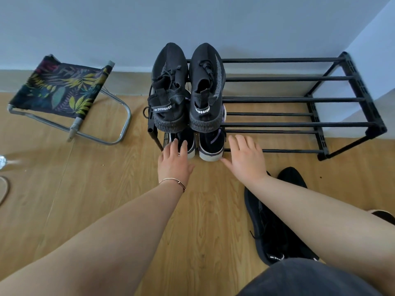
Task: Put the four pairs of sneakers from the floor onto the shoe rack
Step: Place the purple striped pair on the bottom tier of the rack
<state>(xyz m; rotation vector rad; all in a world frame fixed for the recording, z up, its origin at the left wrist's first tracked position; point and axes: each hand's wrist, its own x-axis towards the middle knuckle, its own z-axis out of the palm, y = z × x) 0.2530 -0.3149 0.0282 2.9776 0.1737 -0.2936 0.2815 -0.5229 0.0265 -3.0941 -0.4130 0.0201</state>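
Shoes are going onto the black shoe rack (299, 99) by the wall. One pair of black knit sneakers (188, 86) sits on the top bars at the left end of the rack, toes toward the wall. Under them, on the low bars, sits a dark pair with white soles (199, 149), heels sticking out toward the person.

The left hand (174, 162) rests its fingers on the heel of the left low shoe. The right hand (245, 159) is just beside the heel of the right low shoe. Both hands are flat with fingers spread, and neither one holds anything.

So two pairs look done, I think. More black sneakers (275, 218) lie on the wood floor (96, 189) in front of the rack, partly hidden under the right arm. I cannot tell how many are there. They lie long ways, toes pointing at the rack and heels toward the person.

The right hand is nearer to them. It would need to pull back and down to reach them. The rest of the rack, to the right of the two pairs, has room.
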